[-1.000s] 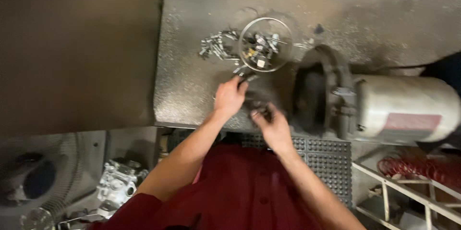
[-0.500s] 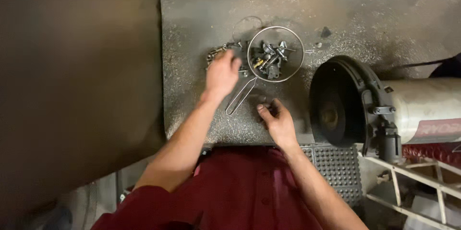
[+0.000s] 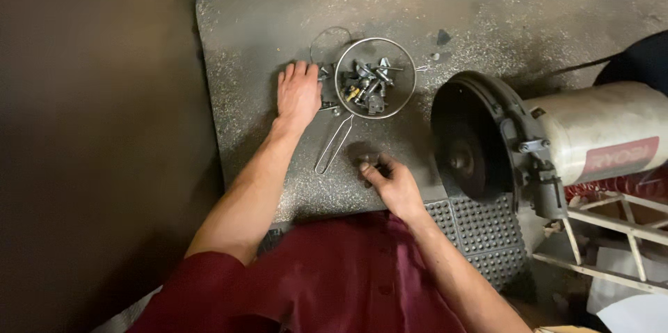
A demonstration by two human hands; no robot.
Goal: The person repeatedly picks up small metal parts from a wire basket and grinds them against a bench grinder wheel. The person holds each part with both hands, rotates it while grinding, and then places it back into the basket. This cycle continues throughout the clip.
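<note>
One wire-mesh strainer (image 3: 376, 79) holds a heap of small metal fasteners (image 3: 367, 86), perhaps a dozen, too jumbled to count. The left hand (image 3: 298, 93) lies flat, fingers together, over loose hardware just beside its rim. The right hand (image 3: 394, 183) pinches one small dark part (image 3: 367, 161). One bench grinder (image 3: 529, 145) stands on the gritty grey workbench (image 3: 501, 13); the surroundings are dim.

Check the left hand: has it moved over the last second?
Yes. The left hand went away from the body, from below the round wire-mesh strainer of metal parts to flat on the grey speckled bench beside the strainer's left rim.
</note>
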